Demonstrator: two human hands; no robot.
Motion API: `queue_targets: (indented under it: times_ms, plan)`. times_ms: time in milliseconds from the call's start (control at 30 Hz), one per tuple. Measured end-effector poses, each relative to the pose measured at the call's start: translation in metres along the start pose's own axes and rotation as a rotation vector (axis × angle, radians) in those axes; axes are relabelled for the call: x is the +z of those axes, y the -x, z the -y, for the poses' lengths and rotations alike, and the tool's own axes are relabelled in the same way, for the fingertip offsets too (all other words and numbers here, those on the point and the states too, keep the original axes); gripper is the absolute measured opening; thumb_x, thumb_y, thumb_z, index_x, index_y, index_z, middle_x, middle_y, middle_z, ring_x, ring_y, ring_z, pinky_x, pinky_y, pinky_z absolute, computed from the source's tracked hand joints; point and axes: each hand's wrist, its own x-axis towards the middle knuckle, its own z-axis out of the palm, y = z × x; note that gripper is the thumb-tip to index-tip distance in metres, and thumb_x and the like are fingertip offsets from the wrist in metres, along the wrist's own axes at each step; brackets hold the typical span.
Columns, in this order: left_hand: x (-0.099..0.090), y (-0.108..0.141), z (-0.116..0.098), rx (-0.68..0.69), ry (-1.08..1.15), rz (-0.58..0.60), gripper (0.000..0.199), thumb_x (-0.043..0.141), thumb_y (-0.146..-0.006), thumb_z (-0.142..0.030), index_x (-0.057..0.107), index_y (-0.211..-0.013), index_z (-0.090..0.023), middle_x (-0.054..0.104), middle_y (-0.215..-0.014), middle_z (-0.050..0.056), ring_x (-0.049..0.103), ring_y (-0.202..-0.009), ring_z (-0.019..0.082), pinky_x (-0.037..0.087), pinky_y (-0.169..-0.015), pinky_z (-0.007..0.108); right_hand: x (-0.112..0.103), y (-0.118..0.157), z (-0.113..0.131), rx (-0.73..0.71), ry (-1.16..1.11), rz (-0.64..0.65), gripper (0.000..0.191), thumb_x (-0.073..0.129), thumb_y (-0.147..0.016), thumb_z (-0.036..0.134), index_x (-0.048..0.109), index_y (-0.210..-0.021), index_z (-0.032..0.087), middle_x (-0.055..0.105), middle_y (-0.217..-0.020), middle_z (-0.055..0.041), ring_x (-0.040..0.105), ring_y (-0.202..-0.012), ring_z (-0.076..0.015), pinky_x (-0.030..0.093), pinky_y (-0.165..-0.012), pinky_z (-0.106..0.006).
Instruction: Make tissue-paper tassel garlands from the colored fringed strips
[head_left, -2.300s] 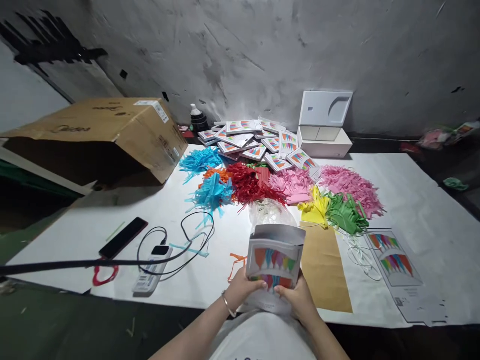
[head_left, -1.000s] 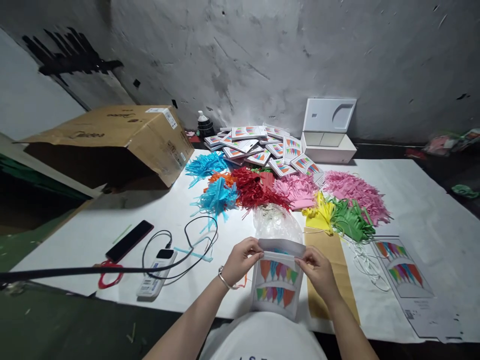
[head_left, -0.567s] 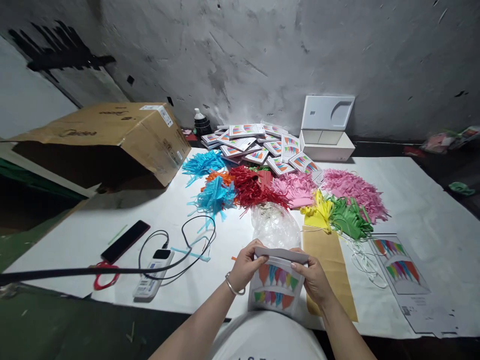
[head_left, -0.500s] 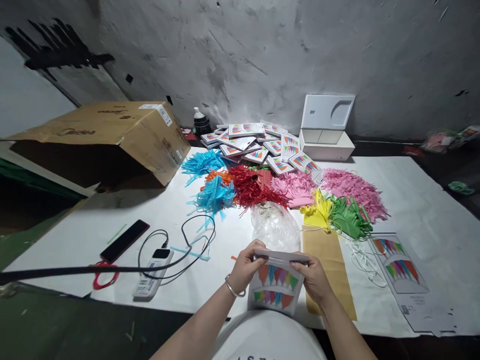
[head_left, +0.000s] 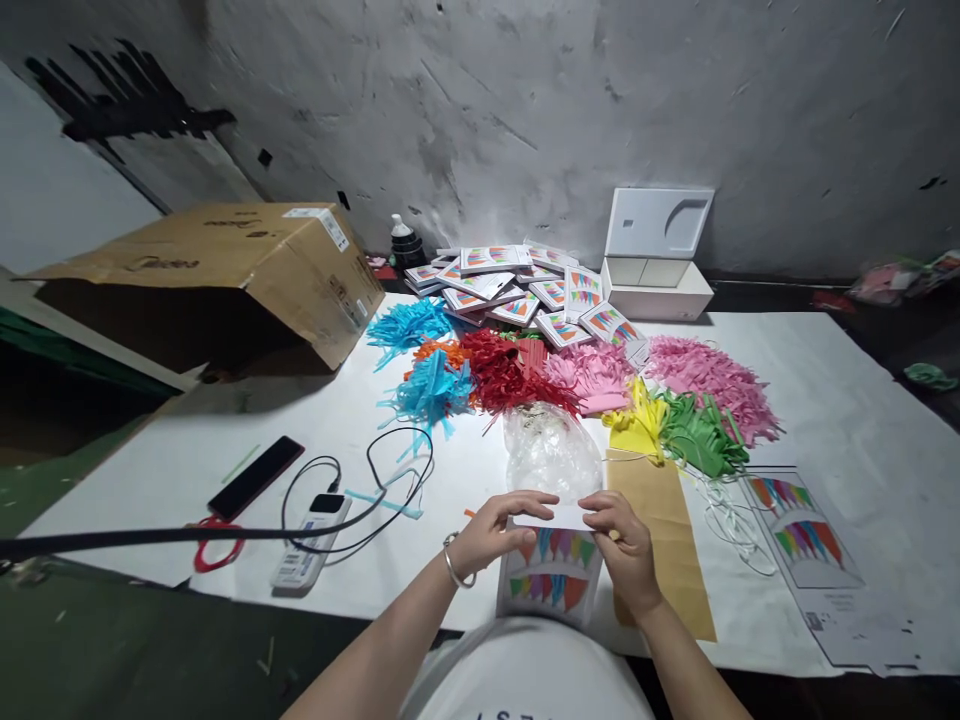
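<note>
A flat cardboard box (head_left: 551,578) printed with rows of colourful tassels stands upright against my body at the table's front edge. At its top left corner my left hand (head_left: 501,532) grips it, thumb on the printed front and fingers over the white top flap. My right hand (head_left: 624,550) has hold of the top right corner, its fingers bent over the same flap. The flap (head_left: 562,516) lies folded forward between the two hands. Just beyond it sits a clear plastic bag (head_left: 553,455). The back of the box is hidden.
Red (head_left: 506,370), blue (head_left: 433,385), pink (head_left: 709,385), yellow (head_left: 636,412) and green (head_left: 701,435) paper tassels cross the table. Behind lie several finished boxes (head_left: 491,260). A carton (head_left: 300,280), phone (head_left: 256,478) and power bank (head_left: 311,545) are left; brown paper (head_left: 660,540) and a flattened box (head_left: 832,600) right.
The box's top flap has tipped forward so its white face shows. My fingers have moved from the sides up over the flap, and the hands are slightly closer together.
</note>
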Motion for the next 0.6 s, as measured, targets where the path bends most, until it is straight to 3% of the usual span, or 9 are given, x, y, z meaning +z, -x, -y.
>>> queue_targets:
  times_ms: [100,200,333,433,600]
  plan:
    - [0.000,-0.001,0.005,-0.048,-0.058,-0.105,0.027,0.064,-0.073,-0.020,0.073,-0.099,-0.021,0.071,-0.101,0.008,0.062,-0.096,0.027,0.046,-0.089,0.037,-0.011,-0.004,-0.003,-0.262,0.279,0.137,0.023,0.053,-0.083,0.012,0.066,-0.096,0.026,0.069,-0.100,-0.0056,0.061,-0.094,-0.0211,0.048,-0.083,-0.042]
    - [0.003,-0.001,0.011,-0.057,-0.023,-0.165,0.027,0.064,-0.074,-0.020,0.072,-0.101,-0.020,0.070,-0.101,0.008,0.062,-0.096,0.026,0.047,-0.087,0.035,-0.018,-0.007,-0.006,-0.387,0.500,0.255,0.035,0.047,-0.088,0.010,0.062,-0.115,0.026,0.068,-0.109,-0.0077,0.063,-0.093,-0.0201,0.050,-0.080,-0.039]
    - [0.005,-0.001,0.008,-0.057,-0.067,-0.091,0.027,0.068,-0.075,-0.027,0.071,-0.100,-0.018,0.070,-0.102,0.009,0.061,-0.099,0.027,0.045,-0.090,0.034,-0.020,-0.011,-0.003,-0.456,0.606,0.319,0.042,0.042,-0.091,0.010,0.053,-0.128,0.028,0.063,-0.120,-0.0082,0.063,-0.099,-0.0200,0.051,-0.080,-0.036]
    - [0.005,-0.001,0.006,-0.078,-0.137,-0.136,0.025,0.064,-0.079,-0.033,0.070,-0.099,-0.019,0.070,-0.101,0.007,0.062,-0.098,0.024,0.046,-0.089,0.033,-0.020,-0.016,0.003,-0.485,0.610,0.355,0.037,0.047,-0.092,0.020,0.053,-0.129,0.024,0.061,-0.122,-0.0111,0.061,-0.100,-0.0217,0.051,-0.081,-0.038]
    - [0.005,0.000,0.015,-0.073,-0.211,-0.173,0.027,0.062,-0.081,-0.036,0.066,-0.103,-0.020,0.068,-0.105,0.006,0.061,-0.100,0.022,0.046,-0.089,0.031,-0.016,-0.020,0.014,-0.387,0.516,0.337,0.030,0.049,-0.092,0.022,0.058,-0.120,0.024,0.065,-0.111,-0.0086,0.060,-0.099,-0.0194,0.050,-0.084,-0.037]
